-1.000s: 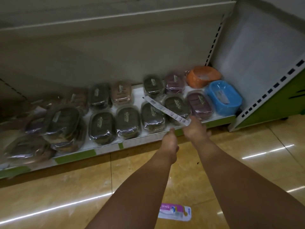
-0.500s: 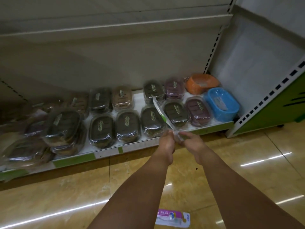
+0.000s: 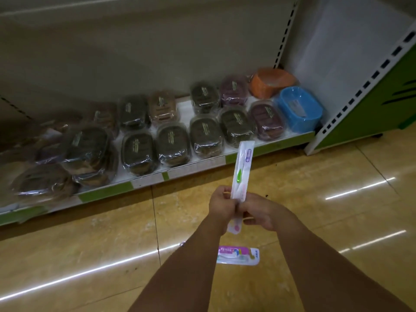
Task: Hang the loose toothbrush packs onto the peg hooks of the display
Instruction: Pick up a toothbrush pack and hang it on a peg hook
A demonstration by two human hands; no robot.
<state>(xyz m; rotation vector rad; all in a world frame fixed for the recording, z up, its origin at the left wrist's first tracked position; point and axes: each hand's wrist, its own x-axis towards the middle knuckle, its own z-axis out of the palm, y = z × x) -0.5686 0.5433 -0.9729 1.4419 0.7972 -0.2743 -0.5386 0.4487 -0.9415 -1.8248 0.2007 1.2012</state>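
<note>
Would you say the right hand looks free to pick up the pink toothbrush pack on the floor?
Probably not yet: the right hand and left hand both grip the white toothbrush pack. The pink pack on the floor lies uncovered, so nothing else blocks it.

We grip an upright toothbrush pack (image 3: 242, 170) with our left hand (image 3: 221, 204) and right hand (image 3: 262, 213); another pack (image 3: 238, 256) lies on the floor (image 3: 90, 244).

Both bare forearms stretch forward and converge, hands touching. The left hand (image 3: 221, 204) curls round the toothbrush pack (image 3: 242, 163) low down, and the right hand (image 3: 263, 212) pinches it alongside, knuckles up.
</note>
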